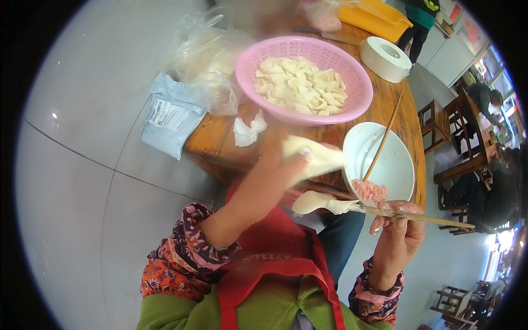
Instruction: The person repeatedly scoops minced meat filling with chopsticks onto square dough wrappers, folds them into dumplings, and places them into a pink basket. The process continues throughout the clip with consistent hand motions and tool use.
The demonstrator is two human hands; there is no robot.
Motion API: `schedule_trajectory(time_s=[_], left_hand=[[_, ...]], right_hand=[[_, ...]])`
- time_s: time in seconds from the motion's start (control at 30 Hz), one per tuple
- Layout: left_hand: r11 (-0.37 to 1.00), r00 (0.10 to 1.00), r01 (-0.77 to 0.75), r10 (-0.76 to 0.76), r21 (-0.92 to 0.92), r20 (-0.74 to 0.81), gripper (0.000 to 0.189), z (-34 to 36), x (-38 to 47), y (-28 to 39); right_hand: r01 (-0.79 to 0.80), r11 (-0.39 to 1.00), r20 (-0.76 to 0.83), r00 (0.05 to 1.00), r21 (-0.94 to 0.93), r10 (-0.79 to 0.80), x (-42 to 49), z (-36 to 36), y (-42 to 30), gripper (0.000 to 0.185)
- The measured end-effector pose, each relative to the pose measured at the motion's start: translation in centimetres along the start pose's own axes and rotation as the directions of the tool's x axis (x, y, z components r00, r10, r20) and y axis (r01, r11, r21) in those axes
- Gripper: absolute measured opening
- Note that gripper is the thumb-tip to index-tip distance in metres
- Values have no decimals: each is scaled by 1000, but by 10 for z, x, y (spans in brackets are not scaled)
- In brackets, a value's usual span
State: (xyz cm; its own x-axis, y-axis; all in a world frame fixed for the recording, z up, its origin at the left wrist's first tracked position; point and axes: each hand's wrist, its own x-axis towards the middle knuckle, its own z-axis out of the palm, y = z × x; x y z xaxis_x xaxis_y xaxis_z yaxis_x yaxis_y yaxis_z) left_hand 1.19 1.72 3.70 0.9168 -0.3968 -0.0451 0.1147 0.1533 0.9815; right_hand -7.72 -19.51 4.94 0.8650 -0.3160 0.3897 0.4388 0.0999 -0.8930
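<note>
My left hand (264, 185), slightly blurred, holds several thin dough wrappers (315, 159) above the table's near edge. In my right hand (400, 229) is a wooden chopstick (416, 216), held level, with a rolled piece of dough (319, 202) around its left end. Just beyond that hand stands a white bowl (387, 152) with pink minced meat (369, 190) at its near side; another chopstick (383, 140) leans in it. A pink plastic basket (255, 97) farther back holds many folded dumplings (301, 84).
The wooden table (396, 107) also carries a crumpled tissue (249, 130), clear plastic bags (210, 66), a grey mailing bag (173, 117) over the left edge, a wrapped white roll (385, 57) and a yellow tray (375, 18). People (495, 189) and stools (435, 123) are at the right.
</note>
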Motion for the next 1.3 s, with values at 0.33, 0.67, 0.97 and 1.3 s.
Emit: schedule_trajectory(time_s=[0.33, 0.67, 0.97, 1.3], left_hand=[[681, 790, 578, -331, -449, 515, 34, 9, -11, -4], [965, 960, 162, -105, -208, 259, 41, 12, -8, -15], [801, 935, 304, -146, -515, 324, 48, -3, -12, -11], [876, 976, 210, -158, -435, 153, 37, 7, -6, -27]], right_hand=[[34, 986, -60, 997, -164, -44, 12, -4, 0, 13], [704, 579, 715, 643, -411, -274, 1, 18, -18, 27], [727, 547, 710, 635, -415, -304, 6, 27, -2, 30], [828, 440, 848, 478, -347, -230, 1, 36, -3, 25]])
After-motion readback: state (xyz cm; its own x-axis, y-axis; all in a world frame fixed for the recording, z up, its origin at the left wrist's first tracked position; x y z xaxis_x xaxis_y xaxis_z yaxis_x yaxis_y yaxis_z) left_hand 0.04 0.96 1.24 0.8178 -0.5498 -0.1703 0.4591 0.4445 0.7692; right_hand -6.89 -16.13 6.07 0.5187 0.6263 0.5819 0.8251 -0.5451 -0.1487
